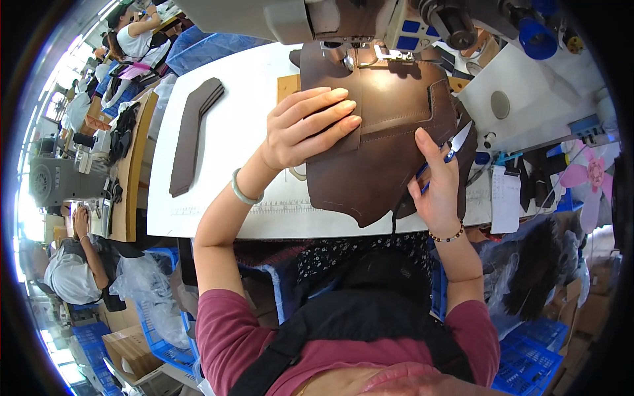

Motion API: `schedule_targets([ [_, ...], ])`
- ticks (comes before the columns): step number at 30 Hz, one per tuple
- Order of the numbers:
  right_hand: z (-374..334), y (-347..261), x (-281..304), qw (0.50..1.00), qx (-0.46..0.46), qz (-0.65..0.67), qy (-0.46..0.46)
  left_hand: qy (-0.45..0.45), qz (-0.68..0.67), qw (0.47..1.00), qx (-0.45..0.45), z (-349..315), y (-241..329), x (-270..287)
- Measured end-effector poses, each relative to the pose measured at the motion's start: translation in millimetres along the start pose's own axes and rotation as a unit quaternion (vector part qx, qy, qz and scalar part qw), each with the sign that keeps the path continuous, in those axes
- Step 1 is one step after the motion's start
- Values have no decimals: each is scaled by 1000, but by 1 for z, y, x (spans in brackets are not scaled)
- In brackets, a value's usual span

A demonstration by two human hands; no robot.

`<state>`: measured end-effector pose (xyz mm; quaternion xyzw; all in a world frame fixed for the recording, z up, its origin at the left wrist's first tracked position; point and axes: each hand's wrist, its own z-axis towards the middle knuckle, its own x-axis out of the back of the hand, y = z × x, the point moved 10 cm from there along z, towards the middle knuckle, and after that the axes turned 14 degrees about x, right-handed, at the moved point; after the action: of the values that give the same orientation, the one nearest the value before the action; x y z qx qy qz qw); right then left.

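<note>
A large brown leather panel (pixel 356 188) with stitched seams lies under the needle area of a sewing machine (pixel 290 20). My left hand (pixel 307 125) rests flat on it, fingers stretched out over the edge of a smaller leather piece laid on top. My right hand (pixel 437 181) is closed around a pair of thread snips (pixel 461 137) with blue handles, the silver blades pointing up and away. Its thumb lies along the panel's right part. The lower parts of the snips are hidden by the palm and fingers.
On the white table (pixel 254 92), stacked brown leather strips (pixel 193 138) lie at left. A written sheet (pixel 506 201) and a pink fan (pixel 586 175) are at right. Blue crates (pixel 528 360) stand below. Other people work at the far left.
</note>
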<state>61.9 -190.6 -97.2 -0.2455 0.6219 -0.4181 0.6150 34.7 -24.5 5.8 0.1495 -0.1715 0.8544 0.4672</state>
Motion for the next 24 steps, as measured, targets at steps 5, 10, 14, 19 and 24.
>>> schedule_targets([
  [5,-4,-6,29,998,35,-32,-27,-5,-18,1000,-10,3,4,1],
  [10,-55,-154,120,754,290,-563,172,-21,-12,1000,12,0,1,7],
  [14,-194,-300,127,307,543,-631,461,-4,-20,1000,8,10,1,-1],
  [19,-61,-188,142,473,164,-856,134,-11,3,1000,28,4,-5,-4],
  [24,-22,-111,215,604,140,-783,-41,-9,-20,1000,16,8,0,-7],
])
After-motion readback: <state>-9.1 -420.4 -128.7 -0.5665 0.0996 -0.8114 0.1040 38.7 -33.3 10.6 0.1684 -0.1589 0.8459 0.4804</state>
